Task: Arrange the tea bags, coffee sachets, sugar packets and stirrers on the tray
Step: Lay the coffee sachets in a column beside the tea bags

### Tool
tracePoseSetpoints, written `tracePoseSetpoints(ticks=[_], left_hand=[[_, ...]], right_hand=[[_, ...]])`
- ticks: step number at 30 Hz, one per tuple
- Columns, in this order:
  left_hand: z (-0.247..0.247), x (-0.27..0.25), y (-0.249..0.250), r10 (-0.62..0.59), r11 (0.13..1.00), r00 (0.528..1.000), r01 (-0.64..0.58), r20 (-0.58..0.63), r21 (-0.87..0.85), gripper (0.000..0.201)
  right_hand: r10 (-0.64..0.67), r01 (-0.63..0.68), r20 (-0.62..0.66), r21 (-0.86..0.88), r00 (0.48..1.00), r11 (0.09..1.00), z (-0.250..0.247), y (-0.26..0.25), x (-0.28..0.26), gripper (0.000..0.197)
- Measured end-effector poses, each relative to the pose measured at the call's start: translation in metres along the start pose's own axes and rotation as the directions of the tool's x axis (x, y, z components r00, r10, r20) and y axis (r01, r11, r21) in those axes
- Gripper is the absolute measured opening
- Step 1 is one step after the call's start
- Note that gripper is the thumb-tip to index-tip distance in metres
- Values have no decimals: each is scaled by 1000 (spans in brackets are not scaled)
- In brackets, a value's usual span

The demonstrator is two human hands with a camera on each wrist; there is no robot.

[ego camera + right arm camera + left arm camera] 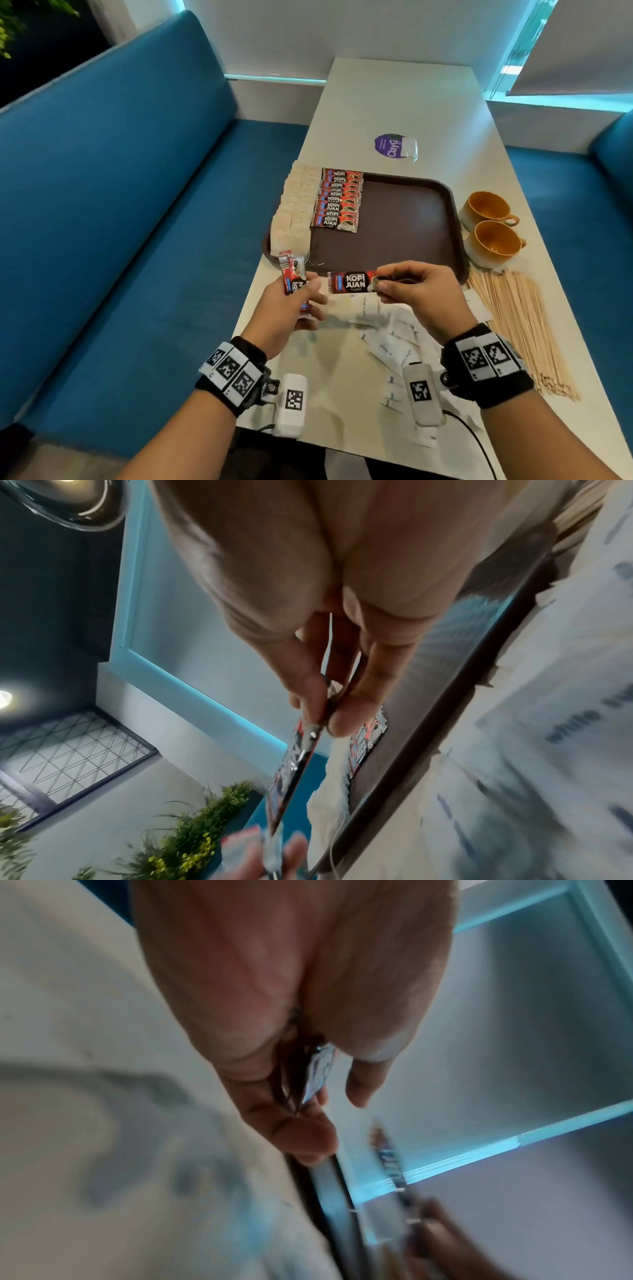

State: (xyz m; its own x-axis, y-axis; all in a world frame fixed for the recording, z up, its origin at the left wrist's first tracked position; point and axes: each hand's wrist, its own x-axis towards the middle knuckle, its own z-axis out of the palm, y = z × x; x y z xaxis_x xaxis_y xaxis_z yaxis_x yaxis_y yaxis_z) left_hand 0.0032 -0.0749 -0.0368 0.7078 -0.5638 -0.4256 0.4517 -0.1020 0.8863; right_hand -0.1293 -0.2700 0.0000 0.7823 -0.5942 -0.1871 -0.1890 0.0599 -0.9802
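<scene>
Fingers of the right hand (416, 291) pinch one Kopi Juan sachet (351, 281) above the brown tray's (394, 219) six-o'clock rim. Left hand (291, 308), at nine o'clock of it, grips a few more coffee sachets (294, 274).

Head view downward; wrist views close-up

A long pale desk (404, 102) runs away from the viewer, with a blue upholstered bench (113, 192) along its left side and another blue seat (561, 192) on its right. Two orange cups (489, 226) stand side by side near the desk's right edge, handles pointing right. Farther back a round purple sticker (388, 145) lies flat on the desk. Green plants (202, 823) with small yellow blooms show in the right wrist view.
</scene>
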Motion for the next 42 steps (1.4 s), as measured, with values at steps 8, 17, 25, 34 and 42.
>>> tracePoseSetpoints(ticks=[8,17,25,34,42], left_hand=[[-33,30,-14,-2,1000,997,5,-76,28,20],[-42,32,-20,23,999,1000,-23,-14,-22,17],[-42,36,-21,-10,999,1000,9,-12,-35,17],[-43,38,-21,-30,997,1000,30,-7,-71,21],[-44,34,-19,-4,994,1000,5,3,-108,30]], right_hand=[[-20,20,-73,-2,997,1000,6,-2,94,22],[95,-88,22,-207,995,974,36,11,168,20],[83,-71,-3,-547,997,834,43,9,185,22],[72,-64,-13,-638,997,768,49,5,186,20],[66,-74,-34,-510,997,857,50,-10,173,18]])
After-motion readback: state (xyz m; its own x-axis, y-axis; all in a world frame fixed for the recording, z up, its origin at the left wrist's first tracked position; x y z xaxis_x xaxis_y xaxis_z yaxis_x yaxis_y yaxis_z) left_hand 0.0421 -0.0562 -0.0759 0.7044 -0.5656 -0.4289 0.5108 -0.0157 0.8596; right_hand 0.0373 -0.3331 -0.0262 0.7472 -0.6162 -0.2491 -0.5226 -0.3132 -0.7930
